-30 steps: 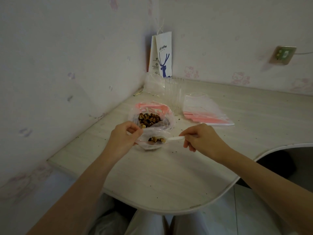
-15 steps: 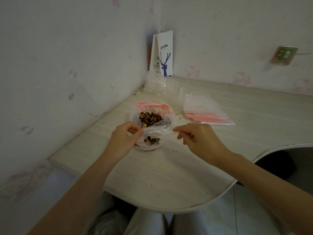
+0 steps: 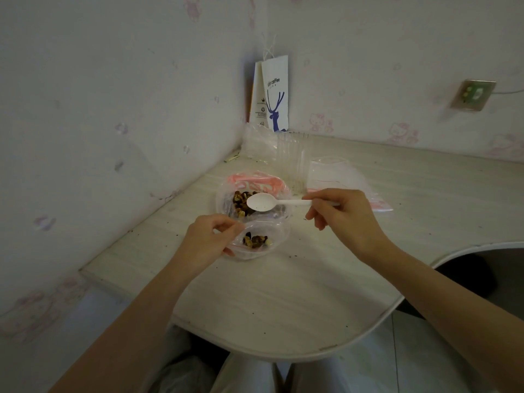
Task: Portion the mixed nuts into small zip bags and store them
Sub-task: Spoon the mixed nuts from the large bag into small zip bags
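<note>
The large bag [image 3: 225,194] of mixed nuts [image 3: 241,204] sits open on the table [image 3: 283,293]. Just in front of it, touching its near edge, lies a small zip bag [image 3: 279,235]. The left hand [image 3: 209,239] pinches this bag's mouth open between thumb and fingers. Only a small cluster of nuts lies in its bottom.

The right hand [image 3: 340,217] grasps the handle of a white plastic spoon [image 3: 262,202]. The spoon's bowl hovers empty right over the nuts in the large bag. To the right of the large bag lies a flat stack of empty zip bags [image 3: 340,174] with pink strips. Behind the large bag, in the corner, stands a paper coffee bag [image 3: 273,95].

The work looks to be at an early stage. One portion is begun but thin, no filled and sealed bag is in view, and the large bag holds plenty. More scoops seem due before this bag is zipped. After that, the remaining empty bags need filling and all of them need storing.
</note>
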